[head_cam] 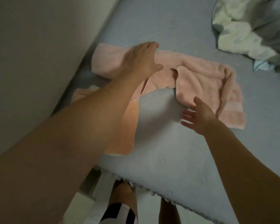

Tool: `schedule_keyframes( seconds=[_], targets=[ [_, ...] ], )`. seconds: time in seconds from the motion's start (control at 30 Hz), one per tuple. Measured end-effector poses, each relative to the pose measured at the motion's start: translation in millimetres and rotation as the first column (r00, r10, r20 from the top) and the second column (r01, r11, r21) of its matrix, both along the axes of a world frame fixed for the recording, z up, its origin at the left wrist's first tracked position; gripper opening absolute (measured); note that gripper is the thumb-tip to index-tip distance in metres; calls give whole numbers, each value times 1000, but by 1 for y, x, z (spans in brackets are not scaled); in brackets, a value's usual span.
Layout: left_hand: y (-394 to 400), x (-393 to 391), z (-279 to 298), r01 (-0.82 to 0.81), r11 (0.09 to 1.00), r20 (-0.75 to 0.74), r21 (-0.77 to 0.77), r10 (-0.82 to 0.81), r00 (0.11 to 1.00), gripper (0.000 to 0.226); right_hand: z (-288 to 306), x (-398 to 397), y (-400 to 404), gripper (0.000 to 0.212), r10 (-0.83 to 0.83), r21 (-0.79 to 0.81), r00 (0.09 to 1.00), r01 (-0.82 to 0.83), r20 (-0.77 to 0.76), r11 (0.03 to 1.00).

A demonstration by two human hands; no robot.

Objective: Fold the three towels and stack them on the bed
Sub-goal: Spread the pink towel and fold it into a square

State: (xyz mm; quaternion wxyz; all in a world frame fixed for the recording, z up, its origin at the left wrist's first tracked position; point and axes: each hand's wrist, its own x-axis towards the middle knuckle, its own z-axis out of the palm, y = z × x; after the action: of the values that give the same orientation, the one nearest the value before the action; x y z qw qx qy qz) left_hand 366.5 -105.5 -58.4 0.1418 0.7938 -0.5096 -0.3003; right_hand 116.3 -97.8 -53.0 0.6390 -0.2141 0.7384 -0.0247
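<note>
A crumpled pink towel [205,84] lies spread across the grey-blue bed [168,151]. A folded pink towel [107,60] sits at the bed's left edge by the wall. An orange-pink towel [126,128] lies nearer me, partly hidden under my left forearm. My left hand [141,59] reaches over the folded towel with fingers extended, holding nothing. My right hand [199,117] hovers open just below the crumpled towel's near edge, fingers spread, not clearly touching it.
A white and grey duvet [249,29] is bunched at the far right of the bed. A beige wall [39,54] runs along the bed's left side. My legs stand at the bed's scalloped near edge [152,189].
</note>
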Motion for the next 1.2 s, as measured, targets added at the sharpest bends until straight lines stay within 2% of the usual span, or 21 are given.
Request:
schedule_keyframes(
  seconds=[0.1,0.17,0.23,0.33,0.43,0.5,0.53,0.6,0.63,0.67,0.7,0.77,0.8,0.87,0.9,0.93,1.0,1.07,1.1,1.17,1.2],
  targets=[
    [-49,-18,-17,166,969,90,181,-184,979,76,-18,-31,-7,53,-221,81,967,211,130,974],
    [-65,-44,-20,197,937,105,287,-235,966,70,-24,-49,-7,64,-412,84,887,403,207,911],
    [-65,-82,-13,217,924,-15,314,-224,974,67,-20,-62,-11,66,-555,57,791,561,257,826],
    [-41,-149,10,165,964,-390,208,-73,918,59,-1,-82,-26,48,-588,-2,736,625,336,781],
    [-8,-209,42,-143,971,-753,189,237,614,49,31,-98,-53,30,-470,-132,783,560,408,818],
    [12,-239,60,-333,913,-853,237,360,378,45,54,-118,-75,32,-393,-242,808,528,438,814],
    [22,-252,68,-394,877,-893,274,384,234,43,64,-133,-84,26,-348,-280,805,517,480,809],
    [41,-272,78,-394,829,-918,397,361,-165,30,77,-166,-93,22,-273,-321,791,499,547,805],
    [52,-281,78,-377,812,-890,446,357,-283,33,77,-181,-92,18,-239,-329,807,464,539,823],
    [62,-289,74,-377,789,-872,484,402,-280,43,72,-195,-86,21,-208,-313,831,408,515,858],
    [74,-298,66,-397,759,-853,516,495,-163,48,63,-206,-75,29,-167,-271,860,328,482,905],
    [105,-315,45,-397,732,-715,554,663,223,45,36,-225,-42,37,69,-226,941,8,330,974],
    [123,-324,36,-341,741,-639,579,672,375,36,22,-234,-21,36,256,-213,939,-208,231,955],
    [154,-336,20,-262,738,-556,622,652,515,12,-4,-251,18,39,491,-141,864,-475,116,869],
    [167,-339,14,-280,726,-537,628,664,520,12,-14,-260,34,45,537,-125,840,-526,76,841],
    [174,-340,9,-341,700,-535,627,706,465,13,-21,-268,46,47,571,-139,820,-562,35,815],
    [181,-338,3,-546,588,-566,597,791,232,16,-27,-283,61,38,597,-202,802,-590,-30,782],
    [177,-330,3,-675,513,-634,530,768,86,14,-25,-300,71,17,509,-291,860,-496,-34,819],
    [174,-325,3,-684,519,-689,512,724,33,16,-23,-308,74,6,425,-336,905,-409,-28,848],
    [165,-321,6,-626,559,-749,544,660,-60,27,-23,-323,77,12,269,-400,963,-258,-31,879],
    [162,-321,9,-574,605,-754,551,656,-31,35,-21,-328,78,13,224,-400,975,-209,-10,892]
  ],
)
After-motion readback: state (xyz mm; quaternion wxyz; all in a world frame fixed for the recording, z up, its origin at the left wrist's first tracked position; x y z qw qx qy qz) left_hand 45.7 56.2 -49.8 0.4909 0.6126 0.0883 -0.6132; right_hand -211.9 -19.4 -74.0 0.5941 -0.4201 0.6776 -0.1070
